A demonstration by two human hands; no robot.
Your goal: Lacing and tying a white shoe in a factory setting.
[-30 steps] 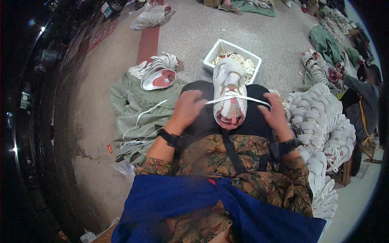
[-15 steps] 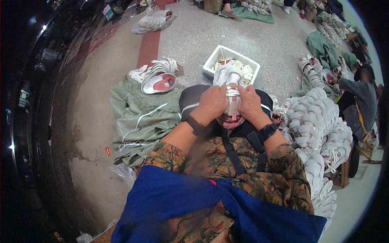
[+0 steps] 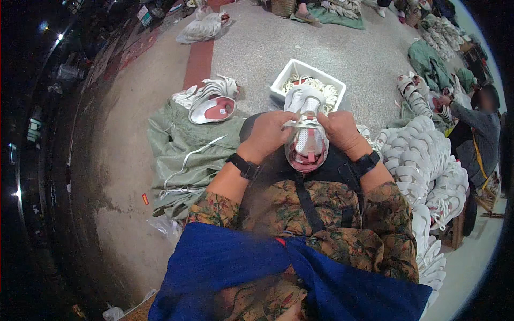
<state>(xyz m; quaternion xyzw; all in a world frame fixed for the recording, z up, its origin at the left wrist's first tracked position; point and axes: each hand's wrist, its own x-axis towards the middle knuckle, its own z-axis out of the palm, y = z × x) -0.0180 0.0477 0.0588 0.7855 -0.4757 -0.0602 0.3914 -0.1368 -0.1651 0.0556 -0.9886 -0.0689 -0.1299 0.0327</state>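
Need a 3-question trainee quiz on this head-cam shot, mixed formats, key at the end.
1. Pick one. What is between the left hand and the right hand?
a) a basket
b) a shoe
c) a bottle

2. True or false: the white box beyond the shoe has cream laces in it.

3. Fill in the colour: the cloth on the floor to the left is ___.

Key: 1 b; 2 true; 3 grey-green.
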